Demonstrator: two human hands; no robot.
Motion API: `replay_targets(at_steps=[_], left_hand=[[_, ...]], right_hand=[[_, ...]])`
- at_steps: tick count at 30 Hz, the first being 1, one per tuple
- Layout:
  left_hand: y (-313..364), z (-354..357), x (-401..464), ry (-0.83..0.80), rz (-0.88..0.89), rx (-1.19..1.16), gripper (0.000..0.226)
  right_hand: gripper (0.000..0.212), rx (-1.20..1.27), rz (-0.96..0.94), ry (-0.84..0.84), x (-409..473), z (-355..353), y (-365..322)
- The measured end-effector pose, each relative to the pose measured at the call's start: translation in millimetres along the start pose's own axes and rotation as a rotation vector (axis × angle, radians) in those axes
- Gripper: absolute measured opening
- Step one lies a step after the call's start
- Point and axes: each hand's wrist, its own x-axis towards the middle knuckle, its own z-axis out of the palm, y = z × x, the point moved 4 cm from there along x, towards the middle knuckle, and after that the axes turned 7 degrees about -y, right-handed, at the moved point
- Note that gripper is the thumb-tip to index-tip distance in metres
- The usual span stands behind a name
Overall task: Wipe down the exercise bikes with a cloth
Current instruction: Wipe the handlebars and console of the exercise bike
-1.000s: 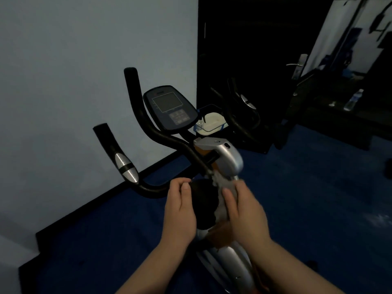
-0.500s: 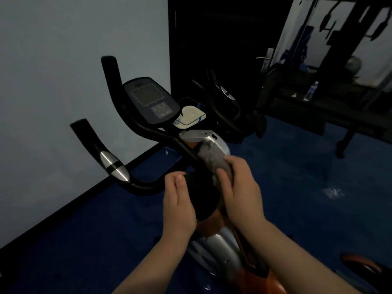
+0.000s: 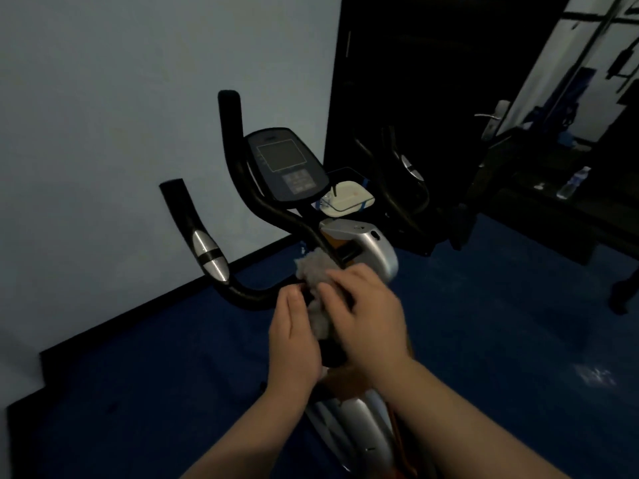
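An exercise bike stands in front of me, with a silver body [image 3: 375,248], a black handlebar [image 3: 207,243] and a dark console [image 3: 283,164]. A grey cloth [image 3: 313,267] lies bunched against the bike's black post, just below the handlebar joint. My right hand [image 3: 366,316] grips the cloth and presses it onto the post. My left hand [image 3: 294,337] rests beside the post on its left, fingers straight, touching the cloth's lower edge. The post beneath my hands is mostly hidden.
A white object [image 3: 347,198] sits on a small tray behind the console. A second bike's handlebars [image 3: 404,174] stand by a black door [image 3: 415,98] with a metal handle [image 3: 492,117]. A water bottle [image 3: 572,183] rests on a dark bench. Blue floor [image 3: 501,323] surrounds the bike.
My right hand has slid the cloth to the left across the post and up toward the handlebar joint. The camera view has shifted; my left hand stays beside the post.
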Motion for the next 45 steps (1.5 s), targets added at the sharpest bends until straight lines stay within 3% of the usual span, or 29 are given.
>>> replay_targets(at_steps=[3,7,12,15,19,22,24,26,30,34,38,42,45], left_hand=[[-4.2,0.2,-3.1,0.101,-0.048,-0.104,0.038],[-17.5,1.1,-8.4,0.140,-0.139,-0.161,0.051],[-17.9,-1.4,-11.5,0.210,-0.128,-0.089,0.051],[-12.6,-2.6,-16.3,0.274,-0.064,-0.058,0.045],[-0.5,-3.6,-14.9,0.286,0.052,0.057,0.043],[10.6,-0.7,-3.8,0.233,0.042,0.125,0.033],[21.8,5.4,5.9,0.157,0.056,0.238,0.032],[29.6,11.1,11.4,0.119,0.071,0.337,0.037],[28.2,10.4,8.5,0.191,0.060,0.429,0.040],[23.7,9.3,4.0,0.231,0.062,0.591,0.037],[23.3,7.9,5.2,0.260,0.070,0.657,0.034],[24.9,9.9,4.2,0.256,0.086,0.678,0.033],[26.1,10.8,4.5,0.263,0.102,0.682,0.028]], right_hand=[[0.023,0.032,0.015,-0.008,-21.9,24.7,-5.9],[0.022,0.253,-0.074,-0.155,-45.6,9.8,13.1],[0.024,0.101,-0.232,-0.005,-0.1,-12.1,7.6],[0.027,-0.081,-0.308,-0.136,-10.8,9.7,-1.0],[0.026,0.012,-0.366,-0.335,-35.4,-5.3,24.7],[0.025,0.070,-0.464,-0.218,-24.6,-42.6,35.3],[0.026,0.111,-0.449,-0.054,-1.6,-58.0,35.6],[0.025,0.094,-0.371,-0.034,22.4,-52.4,27.2],[0.028,-0.042,-0.217,-0.308,22.7,-2.7,26.5],[0.029,0.053,-0.162,-0.332,-0.7,-1.2,43.8],[0.020,0.141,0.026,-0.485,-22.1,-9.5,66.1],[0.013,0.011,-0.122,-0.477,8.5,-8.6,50.9],[0.019,-0.081,-0.177,-0.428,31.1,2.5,35.9]])
